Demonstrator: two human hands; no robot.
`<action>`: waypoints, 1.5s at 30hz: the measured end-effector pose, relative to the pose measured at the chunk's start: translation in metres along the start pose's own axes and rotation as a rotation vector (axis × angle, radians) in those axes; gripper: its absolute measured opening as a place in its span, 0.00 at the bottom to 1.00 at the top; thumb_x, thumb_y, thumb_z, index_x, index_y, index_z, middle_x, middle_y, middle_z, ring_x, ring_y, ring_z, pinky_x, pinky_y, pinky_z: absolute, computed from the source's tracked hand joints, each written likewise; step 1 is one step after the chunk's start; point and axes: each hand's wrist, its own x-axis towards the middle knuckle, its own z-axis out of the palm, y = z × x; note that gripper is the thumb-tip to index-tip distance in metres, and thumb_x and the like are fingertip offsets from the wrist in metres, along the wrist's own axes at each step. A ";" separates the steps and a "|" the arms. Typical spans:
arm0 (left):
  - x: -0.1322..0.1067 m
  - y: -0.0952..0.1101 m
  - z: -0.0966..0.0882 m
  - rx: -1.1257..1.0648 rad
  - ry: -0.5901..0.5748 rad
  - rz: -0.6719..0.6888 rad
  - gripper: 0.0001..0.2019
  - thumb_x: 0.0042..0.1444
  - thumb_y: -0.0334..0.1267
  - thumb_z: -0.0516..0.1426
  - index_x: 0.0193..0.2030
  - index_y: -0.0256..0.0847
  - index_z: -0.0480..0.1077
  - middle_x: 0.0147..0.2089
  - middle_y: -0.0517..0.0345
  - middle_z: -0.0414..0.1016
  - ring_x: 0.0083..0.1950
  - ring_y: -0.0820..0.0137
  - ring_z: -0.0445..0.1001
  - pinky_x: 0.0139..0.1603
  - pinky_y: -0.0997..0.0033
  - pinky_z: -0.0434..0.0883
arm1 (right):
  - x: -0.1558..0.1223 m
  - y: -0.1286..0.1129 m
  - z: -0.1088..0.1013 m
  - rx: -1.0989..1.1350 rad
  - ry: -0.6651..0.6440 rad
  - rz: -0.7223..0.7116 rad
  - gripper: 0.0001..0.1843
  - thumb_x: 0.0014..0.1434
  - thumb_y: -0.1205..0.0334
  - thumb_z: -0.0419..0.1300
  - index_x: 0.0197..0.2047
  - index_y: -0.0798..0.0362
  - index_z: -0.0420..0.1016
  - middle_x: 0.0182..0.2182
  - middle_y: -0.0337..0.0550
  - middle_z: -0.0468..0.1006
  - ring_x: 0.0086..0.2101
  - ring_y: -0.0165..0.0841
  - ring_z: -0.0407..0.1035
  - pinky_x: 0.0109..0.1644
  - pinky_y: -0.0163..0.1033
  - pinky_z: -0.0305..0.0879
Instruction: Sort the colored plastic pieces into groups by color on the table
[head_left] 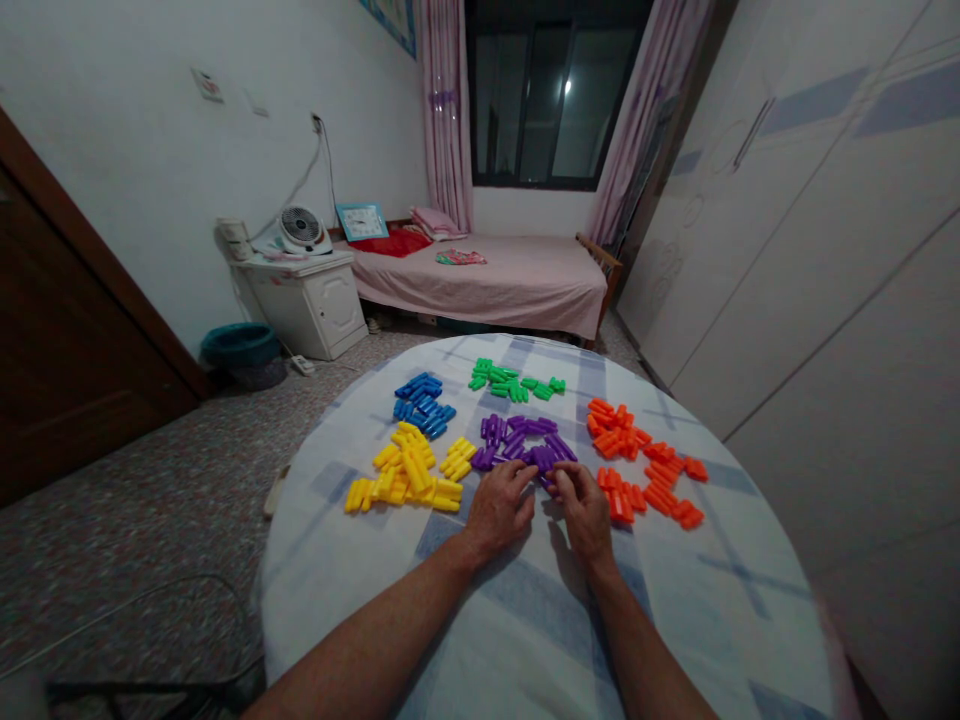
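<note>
Small purple plastic tube-like pieces (514, 440) lie in a loose group at the middle of the round table. At the near edge of this group, my left hand (502, 508) has its fingers curled together, their tips on a cluster of purple pieces (544, 458). My right hand (585, 512) pinches a purple piece on the other side of that cluster, thumb and forefinger closed. The fingers partly cover what they grip. Yellow pieces (412, 470) are left of my left hand. Orange-red pieces (619, 495) lie just right of my right hand.
Blue pieces (424, 405) and green pieces (510, 382) lie farther back on the checked tablecloth (510, 640). Beyond the table stand a bed (517, 275), a white cabinet (326, 305) bearing a fan (301, 228), and a teal bin (241, 345). A wardrobe (810, 300) is at right.
</note>
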 end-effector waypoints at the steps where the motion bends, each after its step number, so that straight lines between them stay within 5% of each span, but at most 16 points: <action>1: 0.000 0.000 0.000 0.003 0.009 -0.003 0.19 0.55 0.33 0.53 0.55 0.41 0.66 0.54 0.48 0.68 0.55 0.62 0.66 0.54 0.59 0.64 | 0.000 0.000 0.000 -0.051 -0.011 -0.018 0.17 0.57 0.50 0.52 0.41 0.54 0.71 0.34 0.44 0.77 0.32 0.34 0.72 0.35 0.40 0.69; 8: 0.010 -0.003 -0.025 0.310 0.067 -0.121 0.10 0.56 0.31 0.50 0.43 0.40 0.69 0.45 0.51 0.70 0.48 0.64 0.67 0.49 0.64 0.65 | 0.000 0.000 -0.004 -0.435 0.128 -0.221 0.16 0.59 0.56 0.49 0.43 0.55 0.71 0.38 0.49 0.76 0.37 0.36 0.70 0.40 0.40 0.64; 14: 0.013 -0.006 -0.041 0.541 -0.048 -0.263 0.08 0.57 0.34 0.51 0.42 0.40 0.67 0.40 0.51 0.69 0.41 0.62 0.69 0.39 0.65 0.65 | 0.000 0.001 -0.012 -0.817 0.107 -0.082 0.15 0.59 0.59 0.50 0.45 0.54 0.72 0.24 0.43 0.75 0.25 0.33 0.69 0.29 0.36 0.56; 18: 0.012 -0.010 -0.036 0.443 -0.050 -0.264 0.10 0.57 0.35 0.51 0.46 0.42 0.66 0.43 0.52 0.70 0.42 0.64 0.70 0.41 0.66 0.66 | -0.001 0.000 -0.010 -0.764 0.065 -0.106 0.15 0.59 0.60 0.50 0.46 0.53 0.71 0.27 0.43 0.78 0.27 0.33 0.71 0.31 0.35 0.59; 26: 0.024 -0.017 -0.038 0.193 0.166 -0.157 0.15 0.55 0.30 0.50 0.49 0.41 0.68 0.52 0.49 0.68 0.54 0.64 0.66 0.56 0.64 0.64 | 0.003 0.005 -0.007 -0.628 0.032 -0.125 0.17 0.58 0.61 0.48 0.48 0.54 0.69 0.37 0.45 0.78 0.31 0.33 0.72 0.38 0.38 0.64; 30: 0.051 -0.022 -0.051 0.267 0.090 -0.163 0.18 0.54 0.28 0.51 0.51 0.42 0.68 0.55 0.49 0.66 0.57 0.63 0.64 0.58 0.61 0.63 | 0.003 0.006 -0.008 -0.611 0.037 -0.124 0.17 0.58 0.62 0.48 0.48 0.54 0.69 0.37 0.45 0.78 0.32 0.33 0.72 0.38 0.38 0.65; 34: 0.084 -0.045 -0.051 0.220 -0.130 -0.145 0.25 0.48 0.21 0.50 0.52 0.45 0.69 0.59 0.51 0.65 0.62 0.62 0.59 0.62 0.59 0.58 | 0.002 0.006 -0.008 -0.630 0.049 -0.169 0.17 0.58 0.63 0.48 0.48 0.54 0.70 0.37 0.46 0.78 0.34 0.34 0.72 0.38 0.38 0.65; 39: 0.101 -0.068 -0.042 0.130 -0.247 -0.121 0.16 0.45 0.23 0.53 0.37 0.43 0.75 0.45 0.54 0.74 0.47 0.66 0.70 0.51 0.69 0.65 | 0.002 0.010 -0.008 -0.655 0.051 -0.196 0.16 0.58 0.64 0.48 0.48 0.53 0.70 0.37 0.46 0.79 0.35 0.35 0.73 0.37 0.38 0.66; 45: 0.098 -0.078 -0.051 0.012 -0.138 -0.222 0.09 0.47 0.25 0.52 0.29 0.40 0.72 0.37 0.55 0.71 0.42 0.67 0.70 0.47 0.69 0.64 | 0.003 0.010 -0.009 -0.675 0.021 -0.172 0.16 0.59 0.65 0.47 0.48 0.53 0.70 0.38 0.46 0.79 0.35 0.36 0.74 0.38 0.39 0.66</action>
